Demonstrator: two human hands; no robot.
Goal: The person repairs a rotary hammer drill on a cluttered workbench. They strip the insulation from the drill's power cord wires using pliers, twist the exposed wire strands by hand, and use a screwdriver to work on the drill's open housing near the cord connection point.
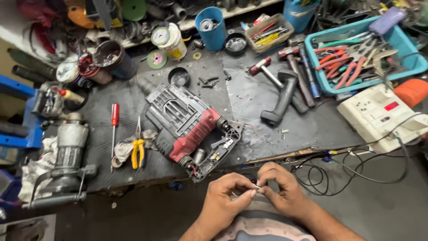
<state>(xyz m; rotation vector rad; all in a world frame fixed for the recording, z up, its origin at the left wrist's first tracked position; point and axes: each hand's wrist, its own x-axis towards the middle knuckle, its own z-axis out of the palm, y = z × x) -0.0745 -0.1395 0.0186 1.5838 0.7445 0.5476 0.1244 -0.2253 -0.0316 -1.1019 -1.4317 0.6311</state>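
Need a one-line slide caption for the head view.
Both hands, left and right, pinch a small part below an opened red power tool on a cluttered bench.

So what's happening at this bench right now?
A person sits at a cluttered workbench, both hands pinching a tiny part together: left hand, right hand. What the small part is cannot be told. On the bench just beyond lies an opened red and grey power tool, its wiring exposed. Yellow-handled pliers and a red screwdriver lie to its left, untouched.

Two bare forearms, no sleeves, no gloves. Left hand and right hand without rings, watch or bands. Light grey garment with darker patch just below hands.
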